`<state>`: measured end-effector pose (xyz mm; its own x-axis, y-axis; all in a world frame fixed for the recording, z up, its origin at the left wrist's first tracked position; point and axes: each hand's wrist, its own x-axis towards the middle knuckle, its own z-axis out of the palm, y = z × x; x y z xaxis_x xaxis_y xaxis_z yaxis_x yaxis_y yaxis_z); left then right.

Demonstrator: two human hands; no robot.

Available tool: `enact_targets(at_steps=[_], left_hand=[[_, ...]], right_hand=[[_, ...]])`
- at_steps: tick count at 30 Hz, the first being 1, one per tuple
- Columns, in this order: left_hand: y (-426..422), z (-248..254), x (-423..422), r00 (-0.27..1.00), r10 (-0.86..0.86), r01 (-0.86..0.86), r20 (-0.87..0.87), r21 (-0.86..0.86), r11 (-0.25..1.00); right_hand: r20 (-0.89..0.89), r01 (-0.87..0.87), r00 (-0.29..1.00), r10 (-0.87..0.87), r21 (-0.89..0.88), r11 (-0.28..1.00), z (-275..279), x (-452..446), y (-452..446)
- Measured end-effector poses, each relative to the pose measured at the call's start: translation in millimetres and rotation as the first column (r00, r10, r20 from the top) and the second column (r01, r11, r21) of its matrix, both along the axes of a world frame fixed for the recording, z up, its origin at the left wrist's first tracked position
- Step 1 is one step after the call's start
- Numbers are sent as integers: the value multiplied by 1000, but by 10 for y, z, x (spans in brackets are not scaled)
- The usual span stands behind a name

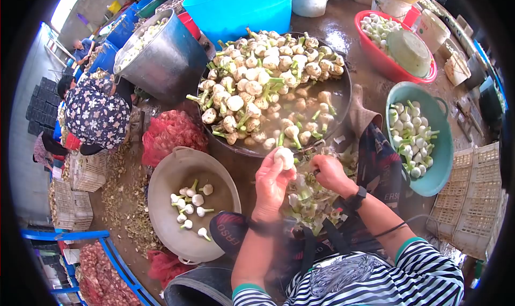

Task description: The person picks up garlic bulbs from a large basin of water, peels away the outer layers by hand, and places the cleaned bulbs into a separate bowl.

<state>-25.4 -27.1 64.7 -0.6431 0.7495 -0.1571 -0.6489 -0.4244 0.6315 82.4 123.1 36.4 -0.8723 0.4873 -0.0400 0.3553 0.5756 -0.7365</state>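
My left hand (270, 187) grips a white garlic bulb (284, 157) between thumb and fingers, its short green stem pointing up. Just to the right, my right hand (331, 174) is closed around something small and dark; most of it is hidden by the fingers, so its kind does not show. Beyond both hands stands a wide basin (347, 99) of murky water, heaped with muddy garlic bulbs (257, 88). Leafy peelings (308, 204) lie below my hands, over and between my legs. At the left, a grey basin (161, 198) holds several cleaned garlic bulbs (197, 199).
A teal tub (442, 161) of cleaned garlic stands at the right, near plastic crates (466, 193). Behind are a red tub (365, 43), a blue bin (241, 8) and a metal pot (166, 59). A red net bag (174, 137) lies left. Co-workers (96, 110) sit farther left.
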Motion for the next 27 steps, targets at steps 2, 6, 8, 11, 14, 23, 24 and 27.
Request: enact_targets(at_steps=[2,6,8,11,14,23,24,27], left_hand=[[18,-32,5,995,42,-54,-92,-136,989],[145,-136,61,921,105,-228,-376,-301,926],[166,-239,56,824,102,-328,-557,-322,888],[132,-309,50,659,-30,-432,-751,-410,803],[126,-283,51,571,-84,-463,-816,-405,788],[90,-211,-8,958,26,-101,-285,-253,962],[61,-206,-40,983,23,-51,-184,-152,987],[-17,-190,-111,1000,-6,2,26,150,989]], right_hand=[[-164,23,986,-35,-74,997,28,-4,34],[-291,-187,941,174,-17,982,514,-208,92],[-262,-242,914,309,258,935,546,-266,48],[-97,-293,933,347,357,887,499,-284,8],[-110,-284,928,356,407,868,429,-306,-8],[-117,-51,991,72,165,985,283,-332,22],[-40,34,999,-29,107,994,198,-318,75],[227,-46,974,-12,249,967,-323,-147,193]])
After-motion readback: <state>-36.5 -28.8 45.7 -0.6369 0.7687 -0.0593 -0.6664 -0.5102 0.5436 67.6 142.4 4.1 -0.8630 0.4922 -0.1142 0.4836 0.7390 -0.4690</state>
